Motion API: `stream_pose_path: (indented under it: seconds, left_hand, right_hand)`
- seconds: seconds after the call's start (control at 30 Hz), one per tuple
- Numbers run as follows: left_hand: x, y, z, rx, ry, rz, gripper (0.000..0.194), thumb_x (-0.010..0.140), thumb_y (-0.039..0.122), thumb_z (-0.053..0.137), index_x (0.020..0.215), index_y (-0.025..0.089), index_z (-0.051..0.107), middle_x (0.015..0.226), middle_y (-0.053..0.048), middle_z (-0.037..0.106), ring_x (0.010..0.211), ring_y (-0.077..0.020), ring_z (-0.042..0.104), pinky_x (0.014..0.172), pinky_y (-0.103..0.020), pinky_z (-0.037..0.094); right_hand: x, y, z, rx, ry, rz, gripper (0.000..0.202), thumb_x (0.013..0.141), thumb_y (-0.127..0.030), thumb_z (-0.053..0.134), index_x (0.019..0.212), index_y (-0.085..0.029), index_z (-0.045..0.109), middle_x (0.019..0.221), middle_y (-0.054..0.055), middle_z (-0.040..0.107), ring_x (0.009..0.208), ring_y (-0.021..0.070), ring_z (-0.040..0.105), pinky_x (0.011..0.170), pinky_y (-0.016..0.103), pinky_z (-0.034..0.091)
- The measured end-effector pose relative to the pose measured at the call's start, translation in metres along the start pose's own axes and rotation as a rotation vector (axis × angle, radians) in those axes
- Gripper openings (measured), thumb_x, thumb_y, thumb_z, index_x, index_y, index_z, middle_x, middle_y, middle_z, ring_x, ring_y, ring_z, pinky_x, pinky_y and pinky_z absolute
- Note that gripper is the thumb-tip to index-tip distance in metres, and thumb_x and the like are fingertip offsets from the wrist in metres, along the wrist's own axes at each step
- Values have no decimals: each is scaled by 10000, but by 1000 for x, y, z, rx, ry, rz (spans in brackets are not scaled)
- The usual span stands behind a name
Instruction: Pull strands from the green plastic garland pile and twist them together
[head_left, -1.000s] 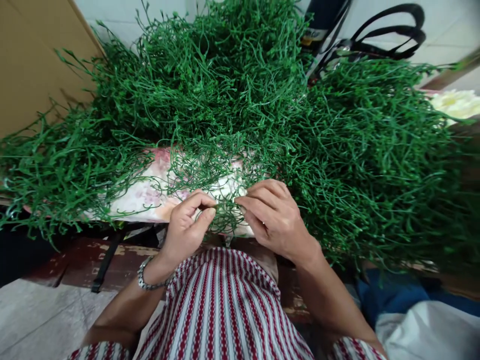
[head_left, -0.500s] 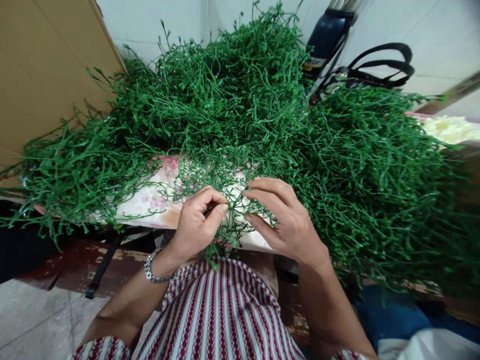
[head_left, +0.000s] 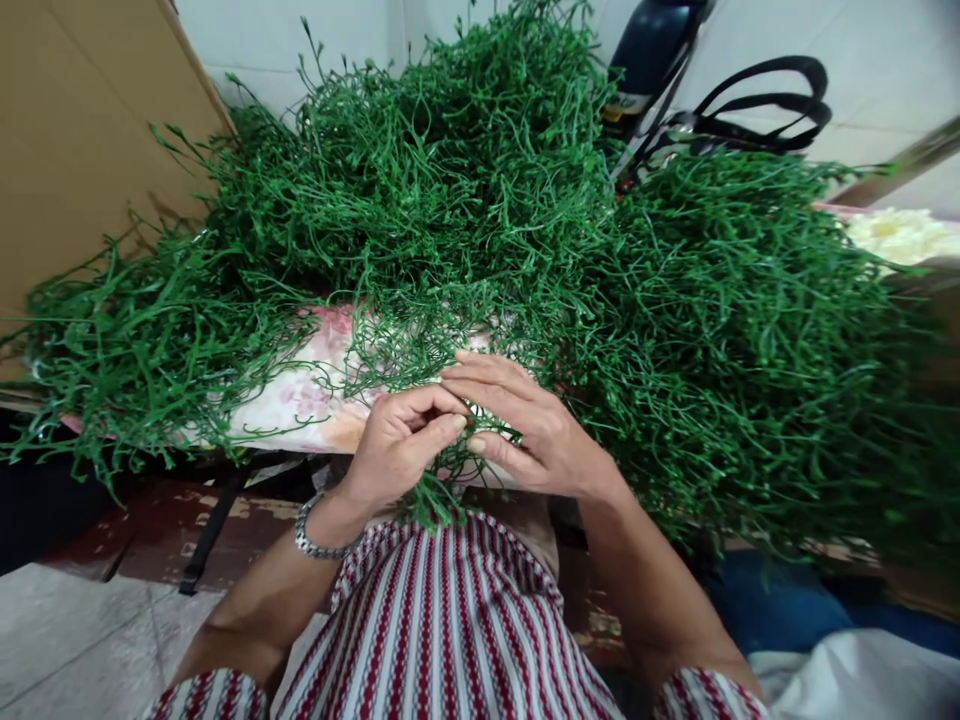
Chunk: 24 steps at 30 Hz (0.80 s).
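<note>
My left hand (head_left: 397,445) is pinched, thumb against forefinger, on thin green artificial stems (head_left: 435,500) whose lower ends hang out below the fingers. Close beside it, my right hand (head_left: 536,425) has its fingers stretched out over the left fingertips, the thumb held apart from them. Loose stems lie under both hands on a white and pink flowered cloth (head_left: 289,400). What exactly sits between the left fingertips is partly hidden by the right fingers.
A tall heap of green stems (head_left: 465,150) rises at the back, with more heaped left and right. Cardboard (head_left: 90,130) stands at left. Behind the heap are a dark bottle (head_left: 649,50) and black straps (head_left: 780,100). A pale yellow flower (head_left: 896,235) lies at far right.
My right hand has moved left, its fingers now over the left fingertips. My left hand stays pinched, and more stem ends show below it. The view has shifted slightly.
</note>
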<state>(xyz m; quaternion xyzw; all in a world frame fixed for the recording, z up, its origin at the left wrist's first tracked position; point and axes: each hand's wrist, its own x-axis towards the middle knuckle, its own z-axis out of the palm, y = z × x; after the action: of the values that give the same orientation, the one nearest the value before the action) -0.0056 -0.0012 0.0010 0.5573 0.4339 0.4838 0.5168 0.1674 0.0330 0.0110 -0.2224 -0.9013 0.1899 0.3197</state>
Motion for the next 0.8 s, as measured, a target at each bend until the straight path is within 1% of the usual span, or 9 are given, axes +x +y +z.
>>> stream_pose_path:
  seconds: [0.13, 0.23, 0.3, 0.37, 0.47, 0.57, 0.67, 0.77, 0.8]
  left_hand:
    - [-3, 2, 2, 159, -40, 62, 113, 797, 205, 541, 698, 168, 579, 569, 30, 493, 487, -69, 418, 462, -195, 340]
    - [-5, 5, -3, 385, -103, 208, 92, 815, 167, 507, 751, 173, 573, 620, 16, 557, 547, -86, 496, 527, -207, 389]
    - [-7, 7, -9, 556, -168, 358, 102, 808, 117, 488, 781, 170, 570, 660, 1, 588, 586, -95, 519, 564, -220, 399]
    - [-11, 10, -14, 690, -286, 477, 142, 782, 62, 467, 783, 162, 566, 651, -7, 576, 583, -103, 502, 561, -237, 383]
    - [-20, 16, -17, 826, -497, 581, 211, 715, -1, 421, 717, 160, 557, 572, 3, 491, 540, -112, 427, 513, -258, 327]
    - [-28, 23, -17, 875, -605, 643, 228, 674, -8, 385, 640, 163, 532, 529, 8, 438, 508, -114, 383, 486, -262, 312]
    - [-31, 31, -24, 837, -555, 652, 230, 691, 0, 369, 647, 168, 519, 503, 16, 445, 471, -110, 380, 459, -254, 316]
    - [-27, 34, -36, 760, -373, 551, 181, 767, 36, 427, 759, 178, 540, 573, 20, 549, 524, -99, 487, 495, -227, 376]
    - [-23, 33, -38, 730, -337, 494, 154, 783, 52, 460, 795, 179, 547, 629, 17, 587, 571, -94, 528, 533, -215, 403]
  right_hand:
    - [-6, -3, 14, 40, 89, 29, 391, 886, -257, 457, 1241, -99, 412, 1126, 120, 567, 1079, 173, 514, 909, 361, 459]
    - [-13, -8, 16, -67, 98, 58, 272, 889, -234, 447, 1120, -93, 476, 921, 84, 598, 832, 138, 547, 726, 283, 483]
    - [-18, -13, 14, -155, 39, 76, 149, 891, -232, 429, 923, -119, 520, 741, 37, 557, 672, 116, 498, 593, 245, 434]
    - [-25, -20, 13, -209, -61, 84, 164, 891, -220, 405, 766, -151, 485, 636, 3, 492, 567, 95, 427, 507, 230, 355]
    - [-35, -35, 11, -234, -170, 47, 176, 862, -145, 378, 695, -173, 427, 573, -20, 435, 499, 85, 343, 466, 241, 276]
    - [-48, -47, 5, -232, -247, 12, 182, 826, -87, 358, 677, -178, 408, 563, -18, 437, 481, 89, 313, 460, 250, 261]
    - [-67, -50, -11, -237, -248, 64, 180, 824, -71, 354, 707, -172, 447, 556, -18, 464, 476, 91, 357, 459, 251, 272]
    - [-79, -47, -30, -313, -101, 223, 140, 845, -81, 395, 828, -152, 515, 601, -6, 534, 518, 91, 451, 491, 243, 326]
    - [-79, -45, -33, -313, -72, 238, 125, 853, -96, 413, 863, -147, 526, 629, 3, 555, 543, 92, 475, 509, 240, 350]
